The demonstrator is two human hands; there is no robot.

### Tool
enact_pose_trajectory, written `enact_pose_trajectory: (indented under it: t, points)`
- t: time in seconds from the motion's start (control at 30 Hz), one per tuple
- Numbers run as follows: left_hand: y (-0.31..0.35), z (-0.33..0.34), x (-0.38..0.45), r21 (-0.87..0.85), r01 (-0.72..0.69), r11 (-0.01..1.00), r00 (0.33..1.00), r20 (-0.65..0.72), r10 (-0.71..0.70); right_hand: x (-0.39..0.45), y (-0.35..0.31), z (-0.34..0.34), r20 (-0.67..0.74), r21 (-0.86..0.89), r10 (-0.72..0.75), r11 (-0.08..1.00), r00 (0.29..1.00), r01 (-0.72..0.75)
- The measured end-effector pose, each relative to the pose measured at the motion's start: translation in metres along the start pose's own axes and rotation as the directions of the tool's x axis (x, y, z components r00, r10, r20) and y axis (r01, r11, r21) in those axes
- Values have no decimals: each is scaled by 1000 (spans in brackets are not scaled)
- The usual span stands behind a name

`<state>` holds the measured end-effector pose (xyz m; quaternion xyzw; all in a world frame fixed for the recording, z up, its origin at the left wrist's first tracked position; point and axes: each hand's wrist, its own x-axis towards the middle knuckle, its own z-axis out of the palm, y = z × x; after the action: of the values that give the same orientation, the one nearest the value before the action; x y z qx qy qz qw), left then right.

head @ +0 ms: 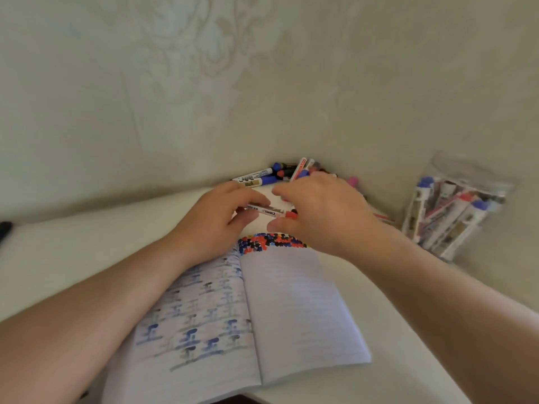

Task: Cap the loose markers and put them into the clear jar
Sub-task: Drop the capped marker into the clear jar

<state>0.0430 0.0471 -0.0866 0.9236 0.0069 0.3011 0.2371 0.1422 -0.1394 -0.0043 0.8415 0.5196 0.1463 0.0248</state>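
Between my two hands lies a white marker (267, 212) with a red end, held level above the top of the open notebook. My left hand (214, 221) grips its left part with curled fingers. My right hand (316, 212) pinches the red end, which looks like its cap. A pile of loose markers (264, 177) with blue, red and black ends lies against the wall just beyond my hands. The clear jar (455, 208) stands at the right, tilted in the view, with several markers inside.
An open lined notebook (291, 310) lies on the white table (73, 246), with coloured dots along its top edge and blue drawings on the left page. The patterned wall rises right behind the pile. A dark object (5, 228) sits at the far left edge.
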Motion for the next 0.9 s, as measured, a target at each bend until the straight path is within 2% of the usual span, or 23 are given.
enact_pose_trajectory:
  t: [0.07, 0.13, 0.17, 0.2, 0.23, 0.27, 0.33, 0.37, 0.4, 0.47, 0.6, 0.73, 0.9]
  points:
    - [3, -2, -1, -25, -14, 1000, 999, -52, 13, 11, -5, 12, 20, 71, 15, 997, 1000, -16]
    - [5, -5, 0, -175, 33, 984, 987, -149, -60, 15, -3, 26, -18, 254, 44, 967, 999, -38]
    - [3, -7, 1, -273, 69, 960, 971, -202, -128, 16, -1, 34, -54, 385, 95, 921, 994, -67]
    - [2, -9, 3, -342, 95, 935, 952, -243, -186, 17, 2, 41, -79, 545, 179, 831, 981, -108]
    - [0, -10, 3, -348, 113, 931, 944, -254, -209, 17, 3, 48, -60, 719, 276, 678, 959, -150]
    - [0, -12, 3, -304, 128, 944, 954, -221, -201, 17, 4, 52, 4, 868, 341, 466, 940, -173]
    - [4, -11, 2, -124, 105, 987, 992, -50, -112, 20, 0, 56, 148, 985, 326, 34, 934, -168]
    - [6, -8, 1, -55, 56, 997, 998, 36, -54, 19, -4, 57, 169, 985, 288, -86, 943, -150]
    - [8, -6, 0, -31, 19, 999, 996, 93, -16, 19, -8, 59, 154, 984, 264, -132, 952, -122]
    - [11, -3, 0, -26, -13, 1000, 992, 123, 16, 19, -15, 63, 85, 990, 268, -135, 960, -50]
    - [15, -3, -2, -51, 9, 999, 993, 119, -3, 16, -16, 66, -25, 992, 240, -113, 971, 54]
    - [26, -7, -2, -45, -11, 999, 985, 170, 19, 8, -7, 58, -65, 994, 145, -78, 987, 77]
    - [33, -10, -4, -95, 46, 994, 972, 232, -23, 2, 0, 56, -124, 991, 63, -48, 990, 127]
